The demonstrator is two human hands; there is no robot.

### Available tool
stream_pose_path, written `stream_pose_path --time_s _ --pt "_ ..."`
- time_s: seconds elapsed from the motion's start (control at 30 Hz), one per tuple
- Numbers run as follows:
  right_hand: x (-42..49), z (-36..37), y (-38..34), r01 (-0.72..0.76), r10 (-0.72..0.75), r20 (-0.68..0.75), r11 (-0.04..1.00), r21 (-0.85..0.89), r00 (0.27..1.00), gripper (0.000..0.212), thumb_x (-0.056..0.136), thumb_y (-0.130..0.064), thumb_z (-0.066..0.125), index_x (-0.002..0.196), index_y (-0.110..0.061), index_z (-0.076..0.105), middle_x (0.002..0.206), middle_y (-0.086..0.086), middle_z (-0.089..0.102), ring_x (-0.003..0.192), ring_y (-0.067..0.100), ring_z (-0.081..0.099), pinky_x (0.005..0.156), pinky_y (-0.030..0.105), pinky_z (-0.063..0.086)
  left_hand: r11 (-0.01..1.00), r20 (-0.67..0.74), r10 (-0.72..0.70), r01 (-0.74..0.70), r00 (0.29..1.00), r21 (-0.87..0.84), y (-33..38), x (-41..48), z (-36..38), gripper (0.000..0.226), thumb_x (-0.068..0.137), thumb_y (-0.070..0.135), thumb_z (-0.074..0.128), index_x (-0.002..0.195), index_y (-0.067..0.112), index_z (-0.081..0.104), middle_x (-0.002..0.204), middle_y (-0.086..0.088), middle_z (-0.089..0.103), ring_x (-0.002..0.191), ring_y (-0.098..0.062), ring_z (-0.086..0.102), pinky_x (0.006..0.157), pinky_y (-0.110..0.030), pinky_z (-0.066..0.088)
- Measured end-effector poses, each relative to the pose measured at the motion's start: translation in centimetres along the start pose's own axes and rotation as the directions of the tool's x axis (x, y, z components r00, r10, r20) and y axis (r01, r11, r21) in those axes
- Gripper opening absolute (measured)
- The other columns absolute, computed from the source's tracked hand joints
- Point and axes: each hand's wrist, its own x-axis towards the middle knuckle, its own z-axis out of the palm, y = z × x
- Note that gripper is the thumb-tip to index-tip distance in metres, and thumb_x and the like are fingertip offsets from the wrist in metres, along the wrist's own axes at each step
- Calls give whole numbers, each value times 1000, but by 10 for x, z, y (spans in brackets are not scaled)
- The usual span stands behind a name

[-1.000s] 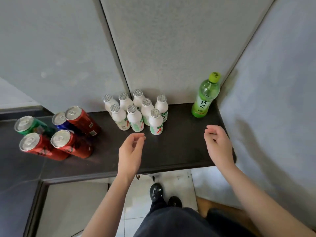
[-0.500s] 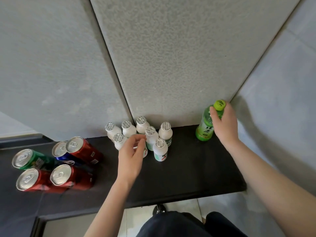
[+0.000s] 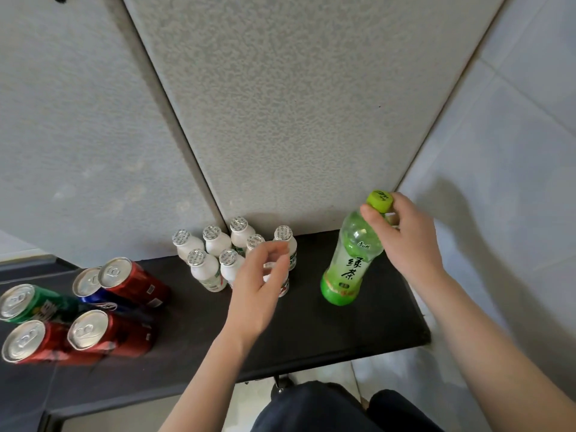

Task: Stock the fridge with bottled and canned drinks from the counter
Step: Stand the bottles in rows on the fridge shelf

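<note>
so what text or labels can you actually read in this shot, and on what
"绿茶": on the label of the green bottle, held by the right hand.
Small white bottles: foil-cap and label print too small to read.
Cans: logos blurred, unreadable.
</note>
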Motion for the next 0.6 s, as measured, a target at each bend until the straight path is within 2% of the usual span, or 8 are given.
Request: stream_pose_path --time_s 0.1,0.17,0.27,0.37,0.43,0.47,0.53,0.6 --pt "-7 -9 -23 -10 9 24 999 37 1000 26 79 -61 56 79 -35 58 73 -25 62 71 -9 56 58 5 38 1000 174 26 -28 984 10 3 -12 17 42 82 50 54 122 41 50 121 17 57 116 1 51 96 -22 42" --pt "-9 -11 -36 -33 29 54 997 70 998 33 78 -65 55 77 -33 60 71 -23 62 69 -6 58 57 7 39 998 277 48 -39 960 -40 4 -20 25 57 80 53 57 134 38 42 128 13 54 121 -5 49 99 -30 44" --pt "-10 -7 -53 -31 24 82 996 86 996 44 76 -68 53 73 -24 61 66 -15 61 61 0 57 52 10 40 989 354 59 -6 933 -149 6 -29 28 59 80 50 64 133 47 38 122 14 60 114 -7 57 92 -23 48" --pt "-10 3 -63 -30 14 160 995 97 987 56 74 -72 50 74 -17 62 69 -2 63 62 8 59 55 17 44 988 271 38 5 962 -155 3 -36 23 55 76 51 68 125 51 43 113 16 64 104 -4 62 83 -17 50" --pt "-9 11 -66 -124 54 307 969 213 950 62 76 -77 41 78 -20 64 74 -1 66 70 11 65 62 24 55 981 208 13 27 978 -190 -3 -41 16 49 74 51 68 118 52 48 109 14 66 100 -6 64 81 -20 52" --pt "-9 16 -65 -189 84 373 948 256 924 61 78 -80 35 83 -26 65 81 -6 69 76 8 67 64 28 57 973 175 -13 52 985 -223 -6 -45 11 45 72 51 68 114 53 51 107 12 67 97 -6 64 79 -21 52" --pt "-11 27 -57 -229 108 413 939 256 904 54 80 -75 28 94 -35 61 96 -14 68 89 3 66 74 29 55 947 90 -79 103 993 -304 -14 -51 0 45 70 49 68 112 49 54 104 10 68 95 -6 65 76 -20 52" --pt "-19 44 -43 -205 114 376 955 212 920 35 90 -60 38 94 -33 61 97 -15 66 91 -1 63 81 28 51 921 -10 -142 128 990 -367 -23 -56 -13 53 69 45 70 118 39 52 101 13 68 92 -3 65 72 -16 52"
